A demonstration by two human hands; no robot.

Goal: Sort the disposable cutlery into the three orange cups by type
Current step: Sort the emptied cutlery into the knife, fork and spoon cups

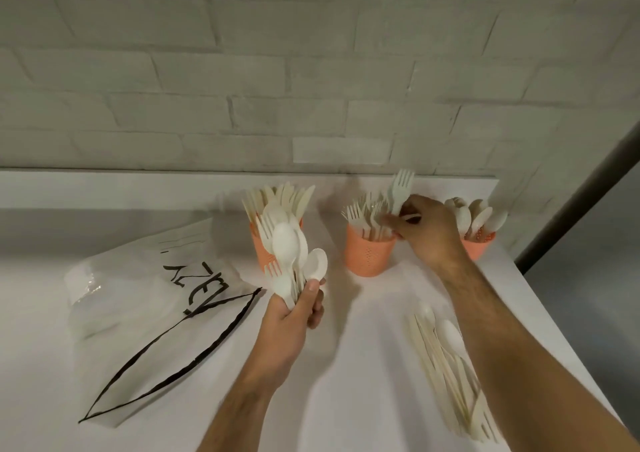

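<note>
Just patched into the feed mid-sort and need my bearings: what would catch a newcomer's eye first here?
Three orange cups stand in a row by the brick wall: the left cup holds knives, the middle cup forks, the right cup spoons. The right hand holds a fork at the middle cup, while the left hand grips a mixed bundle of spoons and forks. An unsorted pile lies near the table's right edge, a plastic bag on the left.

Three cups (369, 254) in a row near the wall (311, 70), bag (149, 299) left, loose cutlery (450, 365) right.
</note>
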